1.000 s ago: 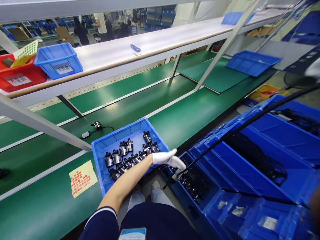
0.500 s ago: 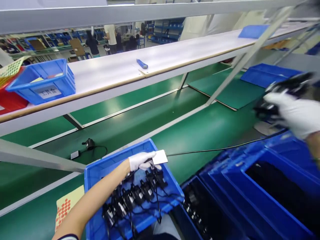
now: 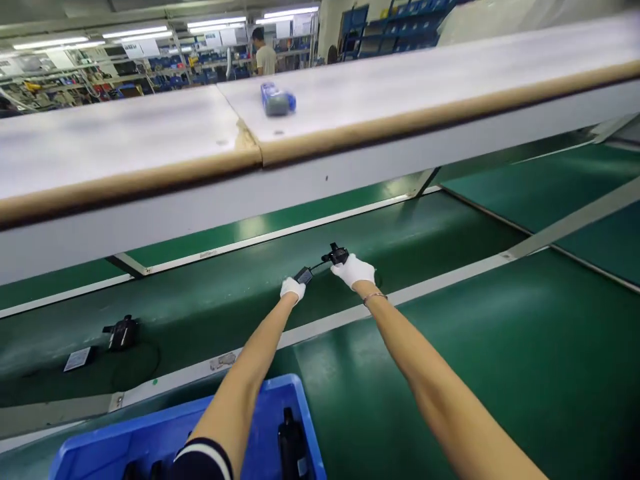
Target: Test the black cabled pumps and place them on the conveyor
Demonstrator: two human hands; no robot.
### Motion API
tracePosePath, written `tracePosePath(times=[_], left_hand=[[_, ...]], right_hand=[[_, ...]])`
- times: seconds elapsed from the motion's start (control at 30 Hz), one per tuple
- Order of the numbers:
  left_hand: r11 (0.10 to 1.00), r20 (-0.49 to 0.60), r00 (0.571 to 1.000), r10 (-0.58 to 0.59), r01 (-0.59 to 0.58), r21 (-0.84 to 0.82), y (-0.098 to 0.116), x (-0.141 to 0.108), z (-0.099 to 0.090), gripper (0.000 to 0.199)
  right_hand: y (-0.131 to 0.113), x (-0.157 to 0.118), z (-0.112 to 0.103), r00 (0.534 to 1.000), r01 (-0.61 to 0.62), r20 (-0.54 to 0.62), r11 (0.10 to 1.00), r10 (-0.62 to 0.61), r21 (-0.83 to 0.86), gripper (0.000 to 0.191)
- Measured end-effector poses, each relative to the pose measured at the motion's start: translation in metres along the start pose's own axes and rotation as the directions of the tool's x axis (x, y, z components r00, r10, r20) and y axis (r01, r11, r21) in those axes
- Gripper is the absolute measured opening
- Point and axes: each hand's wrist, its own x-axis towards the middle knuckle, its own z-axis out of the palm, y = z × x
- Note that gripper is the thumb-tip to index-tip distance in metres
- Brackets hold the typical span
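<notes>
Both gloved hands reach over the dark green belt behind the metal rail. My left hand is closed on a small flat black block with a pale face. A short stretch of cable runs from that block to a rounded black part with a lever, which my right hand grips. Whether these touch the belt, I cannot tell. Another such black lever part lies on the belt to the left, beside a flat block with a pale label.
A blue bin holding black parts stands at the bottom left, under my left arm. The white shelf crosses above the belt, with a blue object on it. A metal rail runs before the belt.
My right hand has come from the far right to the belt with the black lever part. My left hand has moved forward from above the bin with the flat block. The view has shifted.
</notes>
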Motion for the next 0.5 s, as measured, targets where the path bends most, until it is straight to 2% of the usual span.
tracePosePath(times=[0.07, 0.1, 0.17, 0.2, 0.23, 0.27, 0.3, 0.33, 0.37, 0.4, 0.43, 0.47, 0.5], left_hand=[[0.994, -0.049, 0.994, 0.101, -0.099, 0.046, -0.014, -0.025, -0.012, 0.042], [0.983, -0.068, 0.982, 0.178, -0.174, 0.059, -0.025, -0.048, -0.021, 0.045], [0.943, -0.102, 0.937, 0.333, -0.329, 0.060, -0.059, -0.112, -0.042, 0.043], [0.913, -0.134, 0.903, 0.407, -0.404, 0.054, -0.082, -0.149, -0.050, 0.038], [0.837, -0.199, 0.818, 0.540, -0.546, 0.026, -0.106, -0.188, -0.054, 0.033], [0.788, -0.232, 0.768, 0.597, -0.615, -0.009, -0.132, -0.224, -0.054, 0.028], [0.814, -0.205, 0.805, 0.557, -0.578, -0.060, -0.157, -0.255, -0.050, 0.025], [0.897, -0.139, 0.903, 0.407, -0.424, -0.125, -0.179, -0.278, -0.041, 0.024], [0.970, -0.035, 0.987, 0.154, -0.158, -0.186, -0.197, -0.294, -0.030, 0.024], [0.970, 0.068, 0.994, -0.087, 0.099, -0.220, -0.209, -0.301, -0.018, 0.029], [0.941, 0.143, 0.963, -0.230, 0.257, -0.219, -0.215, -0.302, -0.005, 0.034], [0.913, 0.202, 0.931, -0.304, 0.346, -0.217, -0.216, -0.298, 0.007, 0.036], [0.898, 0.244, 0.915, -0.321, 0.376, -0.227, -0.213, -0.290, 0.017, 0.034]], right_hand=[[-0.004, 0.006, 0.030, 0.998, -0.009, 0.059, 1.000, 0.011, -0.023, 0.054], [-0.004, 0.005, 0.040, 0.996, -0.015, 0.085, 1.000, 0.017, -0.028, 0.053], [-0.003, -0.006, 0.051, 0.993, -0.019, 0.116, 1.000, 0.022, -0.025, 0.052], [-0.002, -0.015, 0.051, 0.994, -0.006, 0.113, 1.000, 0.008, -0.018, 0.050], [-0.002, -0.027, 0.048, 0.995, 0.019, 0.097, 1.000, -0.019, -0.005, 0.047], [-0.003, -0.043, 0.042, 0.995, 0.059, 0.076, 0.998, -0.060, 0.013, 0.044], [-0.004, -0.061, 0.034, 0.992, 0.112, 0.056, 0.993, -0.114, 0.039, 0.041], [-0.006, -0.083, 0.024, 0.984, 0.171, 0.044, 0.983, -0.174, 0.073, 0.038], [-0.007, -0.108, 0.015, 0.972, 0.226, 0.040, 0.967, -0.232, 0.114, 0.037], [-0.007, -0.136, 0.007, 0.958, 0.272, 0.046, 0.949, -0.282, 0.157, 0.035], [-0.006, -0.166, 0.000, 0.945, 0.306, 0.052, 0.931, -0.322, 0.199, 0.034], [-0.003, -0.197, -0.004, 0.935, 0.328, 0.054, 0.914, -0.350, 0.238, 0.033], [0.001, -0.230, -0.007, 0.929, 0.339, 0.051, 0.900, -0.366, 0.273, 0.031]])
